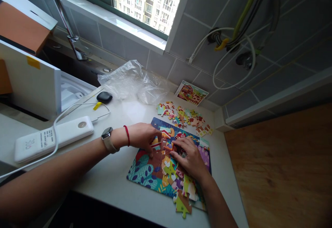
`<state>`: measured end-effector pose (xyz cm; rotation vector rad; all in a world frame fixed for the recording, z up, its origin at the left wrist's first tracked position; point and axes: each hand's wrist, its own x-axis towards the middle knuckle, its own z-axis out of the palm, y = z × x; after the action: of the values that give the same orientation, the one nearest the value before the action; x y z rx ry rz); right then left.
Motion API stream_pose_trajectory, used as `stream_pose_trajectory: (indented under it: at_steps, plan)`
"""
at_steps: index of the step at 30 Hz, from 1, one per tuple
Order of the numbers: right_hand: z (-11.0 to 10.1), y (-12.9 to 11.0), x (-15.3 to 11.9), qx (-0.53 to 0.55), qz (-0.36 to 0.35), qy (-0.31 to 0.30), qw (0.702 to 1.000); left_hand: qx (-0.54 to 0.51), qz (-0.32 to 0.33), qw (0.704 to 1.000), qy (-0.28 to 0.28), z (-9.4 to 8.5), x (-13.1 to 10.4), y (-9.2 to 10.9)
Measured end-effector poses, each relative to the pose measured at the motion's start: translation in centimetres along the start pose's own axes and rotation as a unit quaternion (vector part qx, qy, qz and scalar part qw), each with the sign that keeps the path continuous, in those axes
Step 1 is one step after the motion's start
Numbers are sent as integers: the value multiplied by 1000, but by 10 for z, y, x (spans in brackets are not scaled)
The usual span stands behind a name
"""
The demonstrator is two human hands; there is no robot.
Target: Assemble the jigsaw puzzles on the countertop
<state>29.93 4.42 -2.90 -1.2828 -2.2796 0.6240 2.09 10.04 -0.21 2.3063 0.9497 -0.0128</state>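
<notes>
Both hands are over a dark blue illustrated puzzle board [145,172] on the white counter. My left hand [142,136], with a watch and a red cord at its wrist, has thumb and fingertips closed around a puzzle piece [156,145] with red and white stripes. To its right, the thumb and index finger of my right hand [189,155] pinch a mostly orange puzzle piece [169,147]. Loose pieces lie on the board between and below the hands. A green and brown puzzle piece [183,204] overhangs the board's near edge.
More loose pieces [181,115] lie beyond the board, before a picture card [192,93] leaning on the wall. A clear plastic bag [137,83], black case [104,97] and white power bank [54,138] with a cable are left. A sink faucet [74,38] stands behind.
</notes>
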Motion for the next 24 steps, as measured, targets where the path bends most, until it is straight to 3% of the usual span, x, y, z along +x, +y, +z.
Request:
stream_pose_trajectory:
  at_steps: [4, 13, 18, 20, 22, 24]
  plan:
    - [0, -3, 0, 12, -5, -16, 1000, 0, 10, 1000, -17, -6, -3, -5]
    - [4, -5, 0, 8, -14, -29, 999, 35, -13, 998, 54, -1, -1, -8]
    - [4, -8, -2, 40, -11, -51, 998, -69, -17, 993, 93, 2, 5, -6]
    - [3, -11, -2, 59, -9, -62, 996, -173, -6, 974, 148, 6, 11, -4]
    - [1, -13, -2, 80, -3, -50, 996, -299, -8, 932, 202, 11, 16, -3]
    - [0, -12, -2, 94, 16, -10, 995, -415, -23, 885, 210, 17, 22, -2]
